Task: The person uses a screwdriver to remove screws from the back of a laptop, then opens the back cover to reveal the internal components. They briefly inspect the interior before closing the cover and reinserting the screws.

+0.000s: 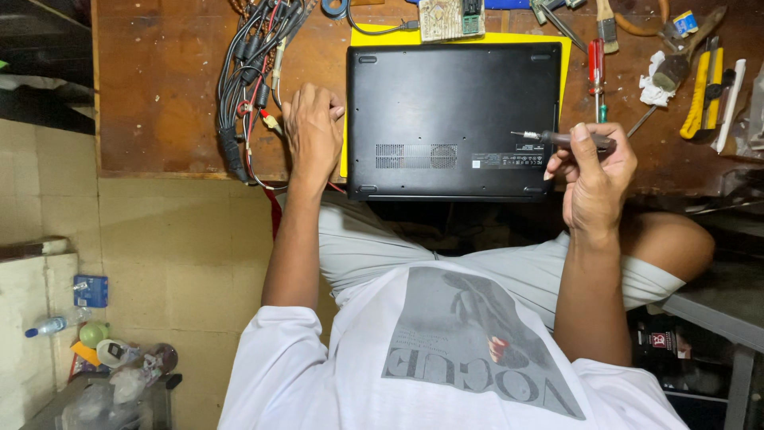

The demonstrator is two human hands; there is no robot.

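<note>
A black laptop (454, 119) lies bottom-up on a yellow mat (567, 68) on the brown wooden workbench (159, 95), its underside showing one slotted vent grille near the middle and, beside that, a cluster of small white and pale stickers in a short row; four rubber feet sit at the corners. The right hand (593, 171) is closed around a dark-handled screwdriver (569, 138), thumb and fingers wrapped on the handle, the metal tip pointing across the laptop's base just above the sticker row; whether the tip touches the case cannot be told. The left hand (313, 131) rests on the bench with fingers curled loosely, holding nothing, touching the laptop's edge and the mat, just beside a bundle of black and red cables (251, 72). Along the far edge of the bench lie a bare circuit board (451, 17), one red-handled screwdriver (595, 76), a paintbrush (607, 24), a crumpled white rag (656, 84), and a yellow utility knife (700, 91) next to a white pen-like tool (730, 99). On the floor to the side sit a small blue box (90, 291) with a pale label, one clear plastic bottle (49, 326) with a blue cap lying flat, and a green round object (93, 332); a dark box with a red and white label (660, 341) stands under the grey table on the other side
</note>
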